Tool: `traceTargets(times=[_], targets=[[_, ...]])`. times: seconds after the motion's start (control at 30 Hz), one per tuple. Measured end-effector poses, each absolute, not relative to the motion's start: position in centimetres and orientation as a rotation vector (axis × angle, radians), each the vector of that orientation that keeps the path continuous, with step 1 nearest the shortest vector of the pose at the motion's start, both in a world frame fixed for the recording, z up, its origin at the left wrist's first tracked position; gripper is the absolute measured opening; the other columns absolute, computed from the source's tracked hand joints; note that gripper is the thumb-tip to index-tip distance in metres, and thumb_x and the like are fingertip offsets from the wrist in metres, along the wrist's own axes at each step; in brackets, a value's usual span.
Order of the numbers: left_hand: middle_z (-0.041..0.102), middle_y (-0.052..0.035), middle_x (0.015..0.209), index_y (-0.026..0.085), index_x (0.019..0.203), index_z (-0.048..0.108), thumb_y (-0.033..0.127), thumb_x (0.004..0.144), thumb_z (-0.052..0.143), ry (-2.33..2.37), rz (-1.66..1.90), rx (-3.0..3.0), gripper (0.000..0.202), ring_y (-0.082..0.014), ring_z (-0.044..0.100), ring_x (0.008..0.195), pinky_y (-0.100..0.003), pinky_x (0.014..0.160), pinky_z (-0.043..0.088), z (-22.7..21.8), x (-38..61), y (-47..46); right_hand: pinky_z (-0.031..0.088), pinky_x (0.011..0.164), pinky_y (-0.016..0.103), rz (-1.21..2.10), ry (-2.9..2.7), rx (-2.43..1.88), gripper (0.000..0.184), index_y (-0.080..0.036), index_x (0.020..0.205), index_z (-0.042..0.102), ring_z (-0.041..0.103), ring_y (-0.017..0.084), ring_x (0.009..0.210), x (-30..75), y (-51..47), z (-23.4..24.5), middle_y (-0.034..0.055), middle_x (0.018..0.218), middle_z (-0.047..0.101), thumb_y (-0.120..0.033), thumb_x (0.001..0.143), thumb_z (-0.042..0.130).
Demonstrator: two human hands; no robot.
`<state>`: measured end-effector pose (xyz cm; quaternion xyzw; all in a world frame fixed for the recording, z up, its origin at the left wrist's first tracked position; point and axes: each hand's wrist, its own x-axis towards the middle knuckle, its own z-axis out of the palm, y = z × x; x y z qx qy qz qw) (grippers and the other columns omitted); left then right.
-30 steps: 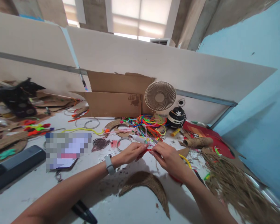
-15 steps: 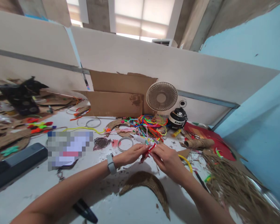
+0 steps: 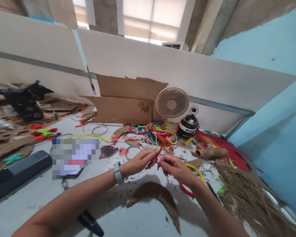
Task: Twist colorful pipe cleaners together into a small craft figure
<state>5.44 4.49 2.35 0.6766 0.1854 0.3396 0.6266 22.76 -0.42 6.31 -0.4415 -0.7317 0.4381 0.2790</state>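
My left hand [image 3: 140,160], with a grey watch band on its wrist, pinches a red pipe cleaner [image 3: 159,151] that stands up past the fingertips. Close beside it, my right hand [image 3: 174,165] has its thumb and finger closed at the lower end of the same piece. A grey metallic tip [image 3: 166,150] shows just behind the right fingers; what it belongs to is hidden. By the right wrist, a yellow curved strip [image 3: 196,170] and a red curved strip [image 3: 185,190] come into view. A brown crescent of corrugated cardboard [image 3: 155,190] lies below both hands.
Behind the hands lies a heap of coloured pipe cleaners [image 3: 158,130], with a white glue tube [image 3: 146,145] in front. A fan [image 3: 172,102] and a black jar [image 3: 188,126] stand behind. Shredded brown strips [image 3: 246,197] cover the right; a phone [image 3: 75,159] lies left.
The fingertips of both hands have drawn slightly apart, and the red pipe cleaner now sticks up from the left fingers. A red curved strip has appeared under the right wrist.
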Motion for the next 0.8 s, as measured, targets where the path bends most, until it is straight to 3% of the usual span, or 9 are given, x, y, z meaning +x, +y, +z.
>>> traceTargets(times=[0.13,0.4,0.6,0.7,0.8], targets=[[0.035,0.0060,0.048,0.014,0.061,0.042,0.056,0.082,0.039,0.395,0.729,1.519,0.047,-0.0043,0.028,0.040,-0.019,0.039,0.021,2.4,5.2,4.2,0.031,0.046,0.018,1.490,-1.774,-1.055,0.033,-0.014,0.075,0.055,0.040,0.006,0.051,23.3,0.2,5.5,-0.0032,0.061,0.048,-0.046,0.079,0.056],[0.039,0.0042,0.050,0.013,0.061,0.047,0.056,0.081,0.042,0.243,0.364,1.654,0.048,-0.0046,0.034,0.040,-0.018,0.038,0.025,3.7,4.4,3.7,0.033,0.049,0.019,1.677,-1.841,-0.987,0.034,-0.012,0.074,0.057,0.044,0.006,0.052,24.9,1.0,5.0,-0.0021,0.062,0.052,-0.045,0.072,0.064],[0.039,0.0033,0.049,0.015,0.056,0.043,0.059,0.080,0.039,0.162,0.107,1.762,0.051,-0.0058,0.033,0.042,-0.019,0.039,0.026,3.9,4.5,3.7,0.031,0.050,0.019,1.530,-2.043,-1.049,0.036,-0.012,0.070,0.055,0.040,0.007,0.053,24.7,0.7,5.8,-0.0040,0.059,0.047,-0.048,0.075,0.060],[0.043,0.0021,0.051,0.014,0.057,0.046,0.058,0.082,0.037,0.248,0.224,1.783,0.051,-0.0072,0.038,0.046,-0.019,0.046,0.032,3.8,4.5,4.2,0.033,0.052,0.020,1.319,-2.143,-1.134,0.033,-0.013,0.073,0.057,0.041,0.008,0.057,24.7,0.5,6.6,-0.0028,0.062,0.049,-0.045,0.079,0.055],[0.054,-0.0025,0.061,0.012,0.068,0.055,0.053,0.087,0.029,0.337,0.450,1.724,0.053,-0.0109,0.049,0.057,-0.023,0.061,0.041,3.9,4.3,4.8,0.036,0.057,0.021,1.064,-2.172,-1.200,0.029,-0.014,0.076,0.059,0.045,0.010,0.062,25.3,0.6,7.3,-0.0008,0.068,0.052,-0.042,0.082,0.052]])
